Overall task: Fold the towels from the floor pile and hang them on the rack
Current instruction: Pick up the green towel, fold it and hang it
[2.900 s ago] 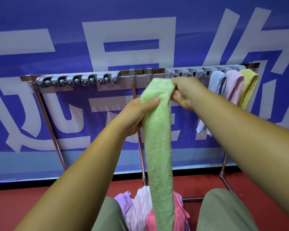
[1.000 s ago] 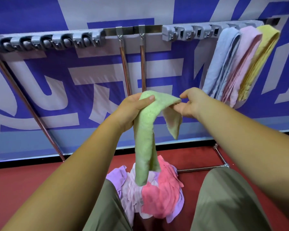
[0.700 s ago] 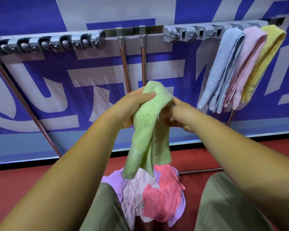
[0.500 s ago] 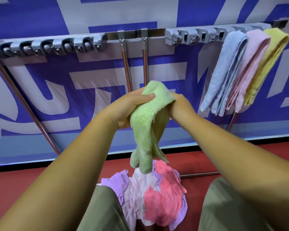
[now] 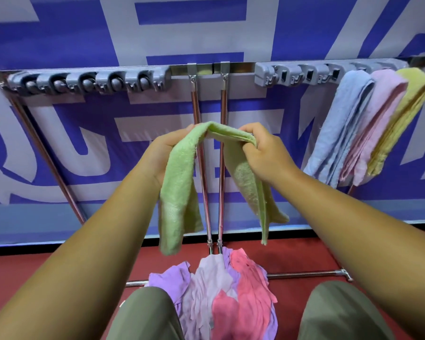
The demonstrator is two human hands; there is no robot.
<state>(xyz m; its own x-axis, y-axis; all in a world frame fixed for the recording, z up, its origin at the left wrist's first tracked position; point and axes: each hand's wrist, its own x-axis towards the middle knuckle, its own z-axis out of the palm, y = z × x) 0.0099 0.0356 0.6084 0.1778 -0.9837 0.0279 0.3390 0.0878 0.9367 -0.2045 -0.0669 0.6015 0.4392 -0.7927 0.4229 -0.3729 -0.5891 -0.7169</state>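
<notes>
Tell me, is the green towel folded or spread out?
Half folded. The green towel is a narrow strip bent over between the left hand and right hand; its two ends hang apart, not laid together.

The green towel (image 5: 179, 182) between the left hand (image 5: 161, 153) and right hand (image 5: 268, 153) is plain. Right of the right hand hang a blue towel (image 5: 339, 133), a pink towel (image 5: 375, 123) and a yellow towel (image 5: 407, 111). Below the hands the pile (image 5: 243, 290) mixes purple, lilac and coral on a red floor (image 5: 59, 263); beyond them the banner (image 5: 84, 45) is blue with pale letters.
</notes>
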